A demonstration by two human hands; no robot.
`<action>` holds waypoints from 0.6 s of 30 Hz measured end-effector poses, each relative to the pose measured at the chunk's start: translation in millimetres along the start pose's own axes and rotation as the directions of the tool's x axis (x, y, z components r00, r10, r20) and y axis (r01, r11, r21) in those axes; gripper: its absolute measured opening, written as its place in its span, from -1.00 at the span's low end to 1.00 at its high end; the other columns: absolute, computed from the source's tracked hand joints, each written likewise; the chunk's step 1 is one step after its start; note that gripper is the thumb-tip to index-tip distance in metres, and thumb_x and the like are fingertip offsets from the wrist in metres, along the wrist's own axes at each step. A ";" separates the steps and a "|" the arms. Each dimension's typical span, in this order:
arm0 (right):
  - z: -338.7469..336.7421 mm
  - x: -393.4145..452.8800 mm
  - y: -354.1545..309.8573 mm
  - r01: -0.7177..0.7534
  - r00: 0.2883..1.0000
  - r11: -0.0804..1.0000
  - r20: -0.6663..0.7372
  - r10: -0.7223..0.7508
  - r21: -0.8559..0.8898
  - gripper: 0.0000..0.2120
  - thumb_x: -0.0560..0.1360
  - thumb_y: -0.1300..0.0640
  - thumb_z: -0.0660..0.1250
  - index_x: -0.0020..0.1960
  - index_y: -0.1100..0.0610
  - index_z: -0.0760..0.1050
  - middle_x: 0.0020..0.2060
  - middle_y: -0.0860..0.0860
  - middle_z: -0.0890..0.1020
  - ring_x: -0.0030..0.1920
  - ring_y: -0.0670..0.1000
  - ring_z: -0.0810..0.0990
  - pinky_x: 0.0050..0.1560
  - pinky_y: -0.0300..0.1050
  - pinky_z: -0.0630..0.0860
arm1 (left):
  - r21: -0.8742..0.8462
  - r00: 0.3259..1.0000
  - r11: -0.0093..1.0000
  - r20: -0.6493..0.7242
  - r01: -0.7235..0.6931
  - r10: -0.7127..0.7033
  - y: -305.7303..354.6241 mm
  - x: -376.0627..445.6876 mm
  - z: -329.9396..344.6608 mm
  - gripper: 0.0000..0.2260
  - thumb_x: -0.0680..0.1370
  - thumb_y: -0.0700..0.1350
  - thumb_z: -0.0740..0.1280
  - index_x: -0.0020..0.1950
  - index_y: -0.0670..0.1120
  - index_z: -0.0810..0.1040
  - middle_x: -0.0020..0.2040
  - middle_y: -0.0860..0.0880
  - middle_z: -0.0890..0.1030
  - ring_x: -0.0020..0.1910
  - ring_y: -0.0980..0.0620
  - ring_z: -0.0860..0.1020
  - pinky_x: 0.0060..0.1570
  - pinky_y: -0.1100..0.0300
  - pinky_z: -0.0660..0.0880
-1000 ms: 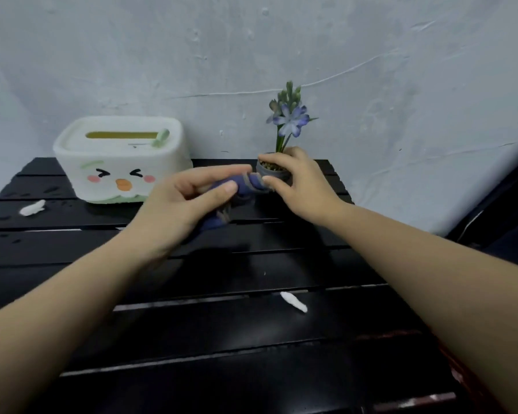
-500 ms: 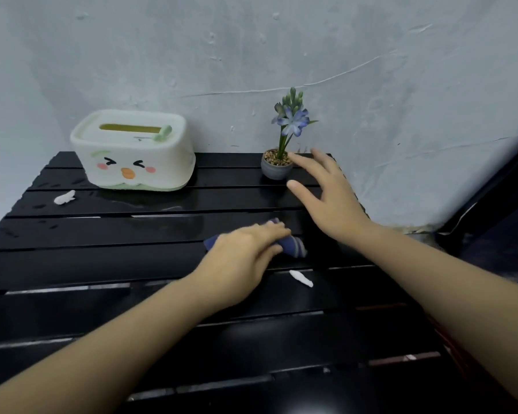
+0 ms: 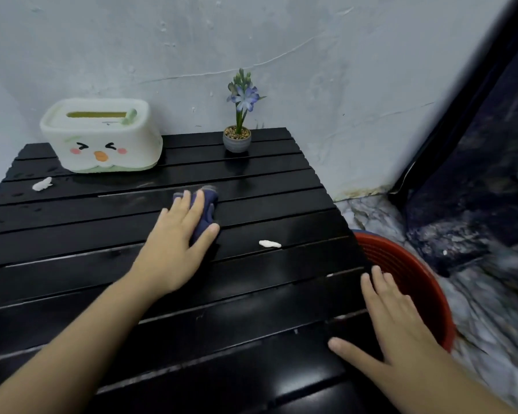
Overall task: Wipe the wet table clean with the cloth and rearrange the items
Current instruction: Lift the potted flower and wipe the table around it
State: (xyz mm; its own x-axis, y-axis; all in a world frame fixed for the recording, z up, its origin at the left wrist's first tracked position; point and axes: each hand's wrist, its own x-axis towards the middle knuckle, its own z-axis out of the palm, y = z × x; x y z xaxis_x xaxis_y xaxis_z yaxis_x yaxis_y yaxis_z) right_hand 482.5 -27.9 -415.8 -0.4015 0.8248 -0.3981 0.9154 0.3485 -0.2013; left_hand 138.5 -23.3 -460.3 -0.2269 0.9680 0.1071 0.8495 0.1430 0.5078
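My left hand (image 3: pixel 177 243) presses a dark blue cloth (image 3: pixel 205 210) flat on the black slatted table (image 3: pixel 72 240), near its middle. My right hand (image 3: pixel 392 324) lies palm down with fingers spread at the table's right front edge and holds nothing. A white tissue box with a cartoon face (image 3: pixel 102 135) stands at the back left. A small grey pot with a purple flower (image 3: pixel 238 135) stands at the back, right of centre. Two white scraps lie on the table, one at the left (image 3: pixel 42 184) and one right of the cloth (image 3: pixel 269 243). Water drops show on the left slats.
A red basin (image 3: pixel 413 282) sits on the floor just past the table's right edge, beside my right hand. A grey wall runs behind the table. Dark fabric hangs at the far right over a marbled floor.
My right hand left the flower pot and drew back to the table's right front edge. My left hand slid the cloth from beside the pot toward the table's middle.
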 end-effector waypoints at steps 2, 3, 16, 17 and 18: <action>9.5 -11.1 6.3 -0.024 0.999 1.000 -0.030 0.024 -0.001 0.17 -0.04 -0.67 -0.61 0.38 -0.01 -0.66 0.37 -0.09 -0.65 0.39 -0.13 -0.65 0.37 -0.22 -0.52 | 0.018 1.000 1.000 -0.005 0.011 -0.011 6.4 -3.1 15.0 -0.37 0.61 0.21 0.03 0.61 -0.04 0.02 0.61 -0.09 0.04 0.59 -0.04 -0.02 0.52 0.09 -0.08; 15.1 -13.6 6.8 -0.022 0.997 0.999 -0.071 0.024 0.029 0.15 0.03 -0.67 -0.58 0.43 -0.01 -0.61 0.41 -0.10 -0.61 0.41 -0.15 -0.63 0.39 -0.25 -0.53 | 0.003 1.000 1.000 -0.008 -0.002 0.002 14.8 -3.1 20.3 -0.41 0.63 0.14 0.06 0.60 -0.05 0.04 0.61 -0.09 0.06 0.59 -0.05 0.00 0.52 0.10 -0.06; 50.5 -9.0 6.3 -0.102 0.916 0.974 -0.401 0.013 -0.201 -0.12 0.59 -0.39 -0.13 0.51 0.33 0.29 0.50 0.26 0.32 0.51 0.23 0.29 0.41 0.15 0.11 | -0.316 0.875 0.904 0.298 -0.287 0.382 192.2 33.8 99.2 -0.54 0.68 -0.07 0.12 0.58 -0.07 0.13 0.59 -0.06 0.15 0.57 -0.13 0.06 0.54 -0.04 0.04; 50.8 -8.7 6.1 -0.102 0.916 0.975 -0.402 0.014 -0.199 -0.12 0.59 -0.39 -0.13 0.51 0.33 0.29 0.50 0.26 0.32 0.51 0.23 0.29 0.40 0.15 0.11 | -0.400 0.894 0.882 0.256 -0.248 0.368 192.3 36.1 95.8 -0.54 0.67 -0.08 0.15 0.57 -0.06 0.17 0.58 -0.06 0.19 0.57 -0.13 0.09 0.54 -0.04 0.04; 50.8 -8.3 6.7 -0.101 0.914 0.975 -0.406 0.012 -0.199 -0.12 0.59 -0.39 -0.13 0.51 0.33 0.29 0.50 0.26 0.32 0.51 0.23 0.29 0.40 0.15 0.11 | -0.447 0.919 0.864 0.191 -0.233 0.346 188.4 36.5 89.1 -0.54 0.66 -0.10 0.18 0.56 -0.06 0.20 0.57 -0.06 0.21 0.56 -0.11 0.11 0.54 -0.04 0.04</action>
State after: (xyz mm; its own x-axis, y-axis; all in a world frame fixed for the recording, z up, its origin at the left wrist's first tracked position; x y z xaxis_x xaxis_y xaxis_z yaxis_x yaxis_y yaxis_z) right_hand 490.6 -55.0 -459.4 -0.3447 0.9387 -0.0028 0.9384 0.3447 0.0221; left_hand 332.8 57.4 -437.0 0.1767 0.9780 0.1111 0.5737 -0.1941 0.7957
